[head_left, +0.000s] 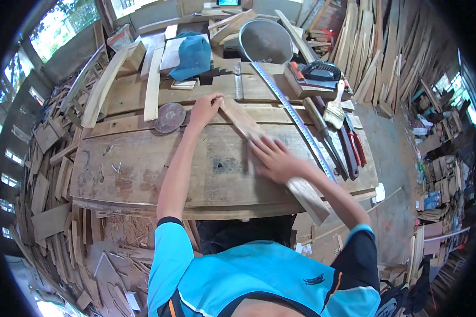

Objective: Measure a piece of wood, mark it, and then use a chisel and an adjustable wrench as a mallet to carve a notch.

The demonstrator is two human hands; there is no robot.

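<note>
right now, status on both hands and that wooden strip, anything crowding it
Left hand at wooden strip's far end; right hand spread over its middle. Near end overhangs workbench. Ruler lies to its right.

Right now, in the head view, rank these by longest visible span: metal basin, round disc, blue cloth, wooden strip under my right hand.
1. Wooden strip, though your hand covers part.
2. Metal basin and blue cloth: too alike to rank.
3. Round disc, clearly shortest.
</note>
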